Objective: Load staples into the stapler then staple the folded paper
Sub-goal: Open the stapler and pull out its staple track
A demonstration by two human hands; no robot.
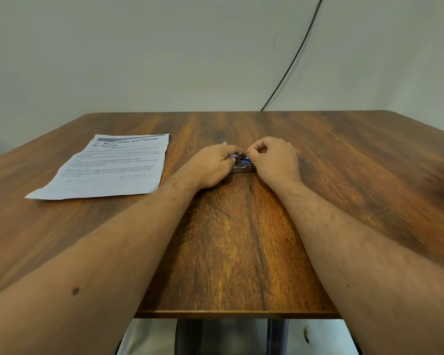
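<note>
A small stapler with a metal base and blue parts lies on the wooden table between my hands, its top seemingly lifted. My left hand grips its left end. My right hand covers its right end, with thumb and forefinger pinched together just above it; any staples in that pinch are too small to make out. A printed sheet of paper with a heading lies flat to the left, well apart from both hands. Most of the stapler is hidden by my fingers.
A black cable runs down the pale wall to the table's back edge. The table's near edge is below my forearms, with the floor and a table leg beneath.
</note>
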